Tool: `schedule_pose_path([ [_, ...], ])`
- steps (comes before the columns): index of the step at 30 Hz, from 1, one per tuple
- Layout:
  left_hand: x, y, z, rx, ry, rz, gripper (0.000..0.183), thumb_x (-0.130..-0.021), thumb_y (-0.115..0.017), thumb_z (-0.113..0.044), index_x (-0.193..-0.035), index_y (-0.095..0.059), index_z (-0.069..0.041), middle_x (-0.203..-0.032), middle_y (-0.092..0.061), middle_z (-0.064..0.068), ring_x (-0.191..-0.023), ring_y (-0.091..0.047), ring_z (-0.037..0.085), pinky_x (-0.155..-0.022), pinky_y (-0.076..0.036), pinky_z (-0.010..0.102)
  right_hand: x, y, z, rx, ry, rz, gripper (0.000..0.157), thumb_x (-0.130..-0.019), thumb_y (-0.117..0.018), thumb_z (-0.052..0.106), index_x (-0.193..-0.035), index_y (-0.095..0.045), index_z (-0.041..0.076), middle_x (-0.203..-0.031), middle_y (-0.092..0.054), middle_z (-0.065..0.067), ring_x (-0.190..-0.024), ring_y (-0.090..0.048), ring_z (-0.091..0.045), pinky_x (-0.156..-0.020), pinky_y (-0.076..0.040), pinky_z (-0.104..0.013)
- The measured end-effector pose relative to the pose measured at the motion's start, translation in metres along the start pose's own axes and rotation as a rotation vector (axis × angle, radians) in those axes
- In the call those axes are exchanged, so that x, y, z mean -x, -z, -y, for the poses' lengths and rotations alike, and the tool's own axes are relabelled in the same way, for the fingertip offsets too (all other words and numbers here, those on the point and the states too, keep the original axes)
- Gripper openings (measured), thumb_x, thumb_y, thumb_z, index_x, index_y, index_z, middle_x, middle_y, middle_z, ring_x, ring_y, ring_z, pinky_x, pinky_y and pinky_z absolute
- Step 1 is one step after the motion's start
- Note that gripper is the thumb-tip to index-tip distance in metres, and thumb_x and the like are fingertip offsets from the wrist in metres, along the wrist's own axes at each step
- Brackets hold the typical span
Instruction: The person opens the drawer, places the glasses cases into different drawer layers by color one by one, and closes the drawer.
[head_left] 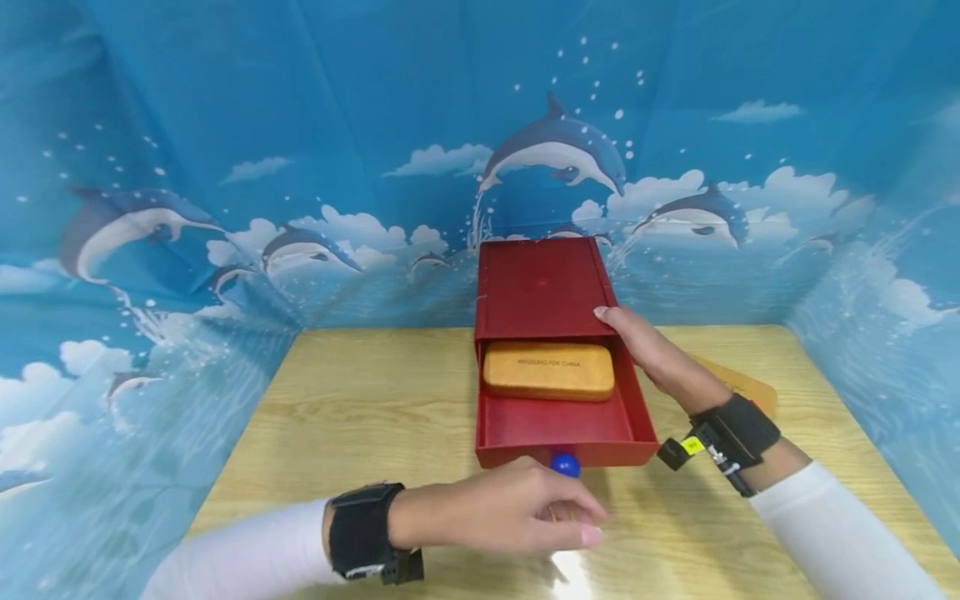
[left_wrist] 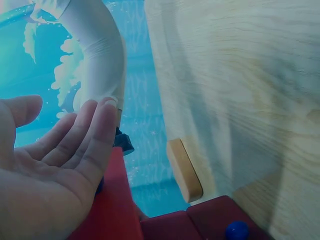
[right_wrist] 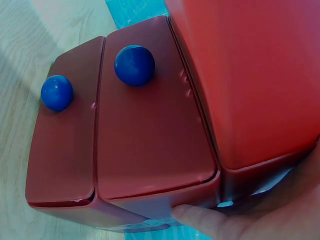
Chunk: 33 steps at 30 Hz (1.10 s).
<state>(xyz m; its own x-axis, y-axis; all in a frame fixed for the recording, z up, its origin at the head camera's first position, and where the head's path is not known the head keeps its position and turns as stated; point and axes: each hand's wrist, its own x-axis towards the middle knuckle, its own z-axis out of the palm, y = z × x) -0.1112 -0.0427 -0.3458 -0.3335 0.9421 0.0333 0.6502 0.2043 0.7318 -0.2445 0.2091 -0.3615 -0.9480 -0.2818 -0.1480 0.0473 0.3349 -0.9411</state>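
Observation:
A red drawer cabinet stands on the table with its top drawer pulled out. Inside that drawer, toward the back, lies a rounded tan case with printed lettering. In front of the drawer's blue knob is my left hand, its fingers loosely bent and holding nothing; the left wrist view shows the palm bare. My right hand steadies the cabinet's right side, thumb on the top near the edge. A finger presses the side by the lower drawers in the right wrist view.
Another tan case lies on the table, right of the cabinet and partly behind my right forearm. Two lower drawers are closed, each with a blue knob. A blue dolphin-print cloth hangs around the table's back and sides.

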Motion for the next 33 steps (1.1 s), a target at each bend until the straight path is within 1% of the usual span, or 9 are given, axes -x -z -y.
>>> schedule_pose_path([
  [4, 0.005, -0.009, 0.009, -0.036, 0.016, -0.006, 0.034, -0.1, -0.047, -0.039, -0.122, -0.06, -0.017, -0.105, -0.065, -0.014, -0.089, -0.051, -0.016, -0.075, -0.043, 0.008, -0.001, -0.001, 0.0, 0.011, 0.002, 0.006, 0.059, -0.1, -0.031, 0.052, -0.133, -0.038, 0.003, -0.127, -0.045, -0.019, -0.112, -0.048, -0.032, -0.097, -0.038, -0.051],
  [12, 0.019, -0.024, 0.048, 0.073, 0.104, 0.03, 0.033, -0.099, -0.048, -0.039, -0.121, -0.06, -0.018, -0.106, -0.065, -0.014, -0.093, -0.054, -0.01, -0.079, -0.044, 0.012, -0.001, 0.0, 0.001, 0.024, 0.016, 0.008, 0.059, -0.1, -0.03, 0.052, -0.133, -0.037, 0.004, -0.127, -0.045, -0.018, -0.113, -0.048, -0.032, -0.097, -0.038, -0.051],
  [18, 0.032, -0.027, 0.084, -0.033, 0.162, 0.088, 0.035, -0.098, -0.049, -0.04, -0.12, -0.062, -0.016, -0.11, -0.064, -0.011, -0.095, -0.054, -0.006, -0.081, -0.044, 0.015, 0.001, 0.0, 0.0, 0.025, 0.011, 0.012, 0.06, -0.1, -0.03, 0.053, -0.136, -0.035, 0.006, -0.129, -0.044, -0.018, -0.115, -0.046, -0.032, -0.098, -0.037, -0.054],
  [20, 0.037, -0.025, 0.095, -0.05, 0.191, 0.077, 0.034, -0.098, -0.051, -0.038, -0.119, -0.062, -0.015, -0.11, -0.063, -0.011, -0.095, -0.053, -0.005, -0.081, -0.044, 0.017, 0.001, 0.0, 0.0, 0.018, 0.01, 0.013, 0.059, -0.1, -0.03, 0.053, -0.135, -0.036, 0.006, -0.128, -0.045, -0.017, -0.114, -0.047, -0.032, -0.097, -0.038, -0.053],
  [23, 0.045, -0.016, 0.111, 0.0, 0.253, 0.014, 0.028, -0.098, -0.053, -0.029, -0.122, -0.06, -0.017, -0.091, -0.061, -0.011, -0.077, -0.053, -0.003, -0.07, -0.045, 0.018, 0.002, 0.0, -0.001, 0.014, 0.014, 0.016, 0.058, -0.1, -0.03, 0.052, -0.134, -0.037, 0.005, -0.128, -0.045, -0.018, -0.113, -0.048, -0.032, -0.097, -0.039, -0.053],
  [25, 0.05, -0.005, 0.118, 0.027, 0.336, -0.048, 0.024, -0.097, -0.053, -0.023, -0.12, -0.061, -0.018, -0.075, -0.058, -0.008, -0.059, -0.047, 0.001, -0.056, -0.042, 0.02, 0.002, 0.0, 0.0, 0.015, 0.012, 0.015, 0.058, -0.1, -0.03, 0.052, -0.134, -0.037, 0.005, -0.127, -0.045, -0.018, -0.113, -0.048, -0.031, -0.096, -0.039, -0.052],
  [28, 0.054, 0.015, 0.125, 0.01, 0.48, -0.147, 0.022, -0.097, -0.049, -0.015, -0.114, -0.063, -0.016, -0.065, -0.054, -0.004, -0.048, -0.04, 0.007, -0.049, -0.037, 0.023, 0.002, 0.0, -0.001, 0.016, 0.006, 0.011, 0.059, -0.1, -0.03, 0.052, -0.134, -0.037, 0.004, -0.128, -0.045, -0.018, -0.113, -0.048, -0.031, -0.097, -0.038, -0.052],
  [30, 0.055, 0.029, 0.128, -0.023, 0.567, -0.248, 0.023, -0.097, -0.046, -0.011, -0.111, -0.065, -0.01, -0.074, -0.061, -0.001, -0.056, -0.049, 0.009, -0.053, -0.041, 0.025, 0.003, 0.0, 0.0, 0.017, 0.004, 0.012, 0.059, -0.1, -0.03, 0.053, -0.134, -0.037, 0.005, -0.128, -0.045, -0.018, -0.113, -0.047, -0.031, -0.097, -0.038, -0.053],
  [33, 0.053, 0.048, 0.133, -0.012, 0.624, -0.435, 0.027, -0.098, -0.042, -0.01, -0.115, -0.061, -0.003, -0.091, -0.066, 0.005, -0.076, -0.06, 0.016, -0.065, -0.047, 0.03, 0.003, -0.001, 0.0, 0.016, 0.006, 0.016, 0.059, -0.1, -0.031, 0.053, -0.134, -0.037, 0.005, -0.127, -0.046, -0.017, -0.113, -0.048, -0.031, -0.096, -0.039, -0.052],
])
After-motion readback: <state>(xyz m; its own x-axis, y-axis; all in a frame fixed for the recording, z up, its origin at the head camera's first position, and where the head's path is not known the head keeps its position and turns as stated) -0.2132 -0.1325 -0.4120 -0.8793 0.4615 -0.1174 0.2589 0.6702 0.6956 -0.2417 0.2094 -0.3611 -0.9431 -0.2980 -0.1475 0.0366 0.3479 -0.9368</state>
